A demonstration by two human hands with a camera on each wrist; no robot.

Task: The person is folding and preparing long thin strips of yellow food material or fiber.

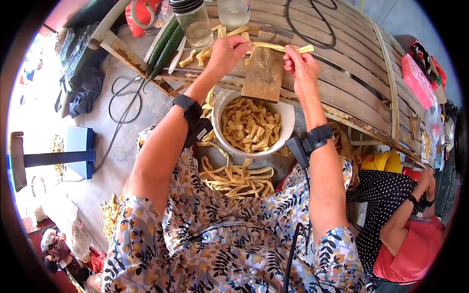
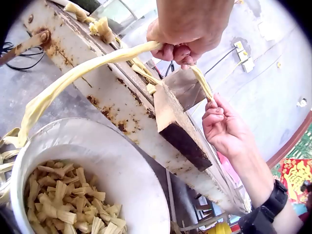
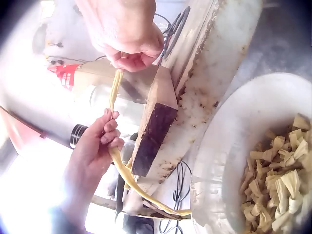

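Observation:
Both hands hold one long, pale yellow, pliable strip (image 1: 271, 46), stretched across above a wooden block (image 1: 262, 75). My left hand (image 1: 227, 56) grips it on the left; from there its tail (image 2: 63, 78) droops toward a white bucket (image 2: 146, 165) in the left wrist view. Near the strip's other end, my right hand (image 1: 303, 68) pinches it between thumb and fingers, a short end sticking out beyond. The block juts over the bench edge above the bucket. Inside the bucket lie many short cut pieces (image 1: 249, 124) of the same yellow stuff.
The slatted bench (image 1: 351, 68) has a rusty edge. Cucumbers (image 1: 166, 46), a lidded jar (image 1: 193, 24) and loose yellow pieces (image 1: 202, 56) lie at its left. More long strips (image 1: 237, 178) are heaped below the bucket. A person in red (image 1: 410, 244) sits at right.

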